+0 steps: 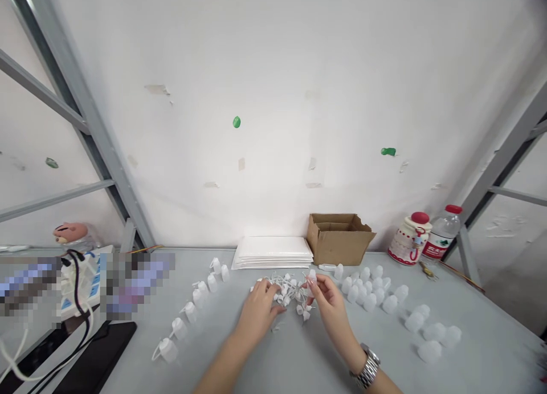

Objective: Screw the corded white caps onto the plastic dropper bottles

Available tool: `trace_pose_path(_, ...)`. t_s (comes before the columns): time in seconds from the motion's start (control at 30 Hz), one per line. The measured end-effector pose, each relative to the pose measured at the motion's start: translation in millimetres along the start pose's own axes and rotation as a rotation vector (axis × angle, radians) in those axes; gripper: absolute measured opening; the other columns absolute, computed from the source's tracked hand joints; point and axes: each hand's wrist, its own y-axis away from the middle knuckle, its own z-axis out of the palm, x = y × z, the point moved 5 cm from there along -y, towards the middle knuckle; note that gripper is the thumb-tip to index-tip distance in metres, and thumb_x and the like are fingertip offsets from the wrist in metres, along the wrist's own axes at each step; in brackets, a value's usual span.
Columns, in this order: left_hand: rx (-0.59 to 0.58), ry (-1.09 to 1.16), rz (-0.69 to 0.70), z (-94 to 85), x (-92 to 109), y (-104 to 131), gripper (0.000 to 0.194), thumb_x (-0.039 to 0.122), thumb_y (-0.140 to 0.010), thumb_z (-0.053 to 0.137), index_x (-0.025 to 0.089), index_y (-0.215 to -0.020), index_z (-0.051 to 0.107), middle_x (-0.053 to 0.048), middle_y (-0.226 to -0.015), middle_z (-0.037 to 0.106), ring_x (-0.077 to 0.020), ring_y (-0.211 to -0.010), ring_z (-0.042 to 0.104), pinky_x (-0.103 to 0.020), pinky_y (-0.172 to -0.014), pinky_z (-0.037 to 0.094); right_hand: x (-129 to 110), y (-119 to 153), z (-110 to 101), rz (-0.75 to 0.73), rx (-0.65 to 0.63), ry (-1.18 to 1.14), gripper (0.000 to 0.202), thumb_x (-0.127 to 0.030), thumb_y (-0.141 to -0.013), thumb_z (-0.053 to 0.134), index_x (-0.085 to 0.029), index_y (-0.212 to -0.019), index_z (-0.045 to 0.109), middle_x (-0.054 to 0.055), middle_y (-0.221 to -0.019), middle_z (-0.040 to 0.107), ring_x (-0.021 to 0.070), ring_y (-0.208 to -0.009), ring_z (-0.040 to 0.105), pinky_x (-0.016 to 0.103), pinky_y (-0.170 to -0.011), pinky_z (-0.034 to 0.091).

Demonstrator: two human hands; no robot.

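My left hand (pixel 257 307) is over the left side of a pile of small white caps with looped straps (pixel 287 288). Its thumb stands apart from the fingers, and the fingertips touch or hover just above the pile; no cap shows in its grasp. At the pile's right side, my right hand (pixel 328 301) pinches a small translucent white bottle (pixel 311 276) between thumb and fingers, holding it up off the table. A diagonal row of capped bottles (pixel 189 312) with strap loops lies to the left. Over to the right are several loose translucent bottles without straps (pixel 370 301).
White padded envelopes (pixel 273 252) are stacked by the wall, beside an open cardboard box (pixel 341 246). A cream jar (pixel 409 238) and a water bottle (pixel 443 232) stand at back right. Left are a power strip (pixel 81 280), cables and a black flat device (pixel 96 357).
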Motion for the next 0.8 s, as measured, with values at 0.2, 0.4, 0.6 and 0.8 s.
trace_pose_path(0.2, 0.011, -0.013, 0.024, 2.2, -1, -1, 0.016, 0.014, -0.077, 0.053, 0.023, -0.085, 0.064, -0.005, -0.096, 0.056, -0.0215, -0.097, 0.05, -0.032, -0.083, 0.04, 5, 3, 1, 0.004, -0.035, 0.023, 0.032, -0.051, -0.074, 0.06, -0.02, -0.083, 0.06, 0.002, -0.071, 0.061, 0.0162, -0.055, 0.054, 0.029, -0.051, 0.048)
trace_pose_path(0.4, 0.123, 0.025, 0.053, -4.7, -1, -3, 0.019, 0.015, -0.082, 0.047, 0.022, -0.076, 0.064, -0.005, -0.086, 0.062, -0.0207, -0.089, 0.053, -0.031, -0.078, 0.041, 1, 4, 3, 0.01, -0.062, 0.003, 0.029, -0.049, -0.074, 0.061, -0.021, -0.079, 0.06, 0.0, -0.069, 0.06, 0.0144, -0.052, 0.053, 0.028, -0.05, 0.048)
trace_pose_path(0.6, 0.196, 0.124, 0.024, -8.8, -3, -3, 0.017, 0.022, -0.083, 0.047, 0.021, -0.073, 0.062, -0.004, -0.079, 0.064, -0.0208, -0.084, 0.055, -0.032, -0.076, 0.041, 5, 4, 6, 0.046, -0.092, 0.01, 0.03, -0.05, -0.073, 0.062, -0.021, -0.08, 0.06, 0.001, -0.067, 0.059, 0.0153, -0.053, 0.053, 0.029, -0.049, 0.048)
trace_pose_path(0.8, 0.203, 0.257, -0.026, -10.6, -2, -4, 0.018, 0.023, -0.082, 0.046, 0.021, -0.071, 0.06, -0.004, -0.079, 0.063, -0.0195, -0.083, 0.056, -0.03, -0.076, 0.042, 17, 3, 5, 0.067, -0.119, 0.041, 0.03, -0.05, -0.075, 0.06, -0.02, -0.08, 0.062, 0.001, -0.068, 0.059, 0.017, -0.057, 0.055, 0.031, -0.054, 0.05)
